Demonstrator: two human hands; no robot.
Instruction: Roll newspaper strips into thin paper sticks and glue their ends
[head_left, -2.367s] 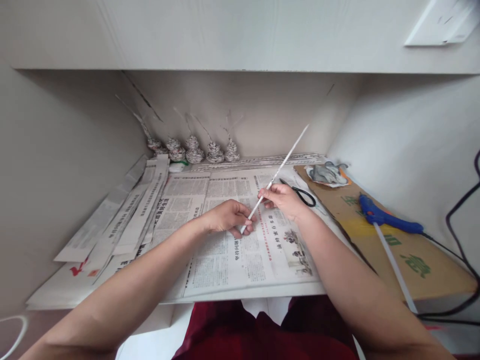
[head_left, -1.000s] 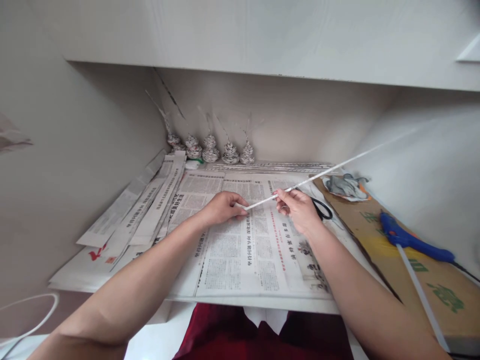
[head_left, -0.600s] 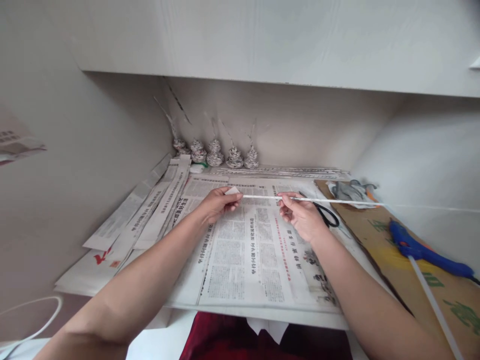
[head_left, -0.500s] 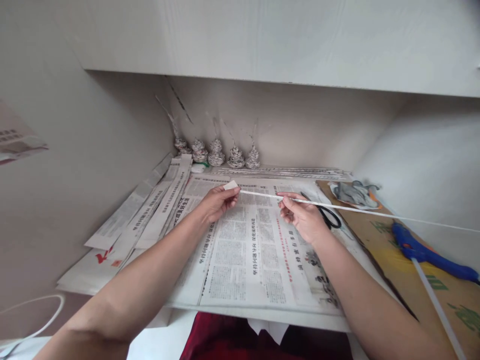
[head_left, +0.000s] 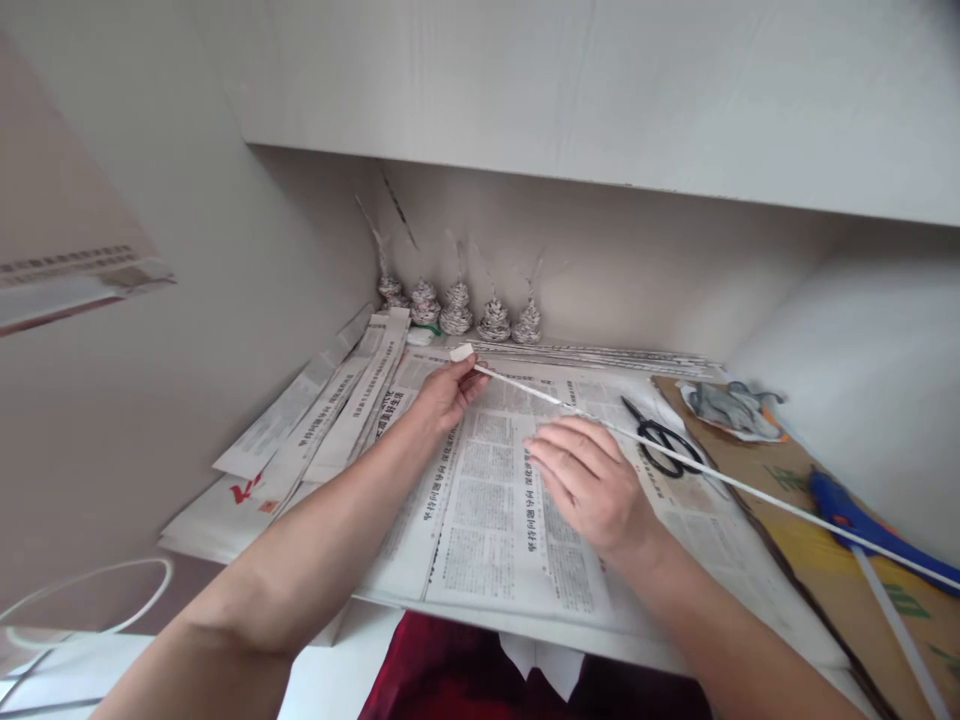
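Observation:
A long, thin white rolled paper tube [head_left: 525, 388] slants across the table from upper left to lower right. My left hand [head_left: 451, 388] pinches its upper end, where a small flat paper tab [head_left: 461, 352] sticks out beyond the fingers. Just below the tube hovers my right hand [head_left: 589, 480], apart from it, with loosely bent fingers holding nothing. Sheets of printed newspaper [head_left: 487, 510] lie under both hands. Black-handled scissors [head_left: 660, 445] rest on the paper to the right, with the tube passing over them.
Several woven paper gourd shapes [head_left: 456, 308] stand along the back wall beside a bundle of paper tubes [head_left: 600, 357]. Cut newspaper strips [head_left: 322, 410] are stacked at left. On cardboard [head_left: 795, 510] at right lie a blue glue gun [head_left: 840, 505] and a grey cloth-like bundle [head_left: 731, 408].
My right hand has let go of the tube and dropped below it. The tube now slopes more steeply down to the right. The view has shifted, showing the scissors more fully.

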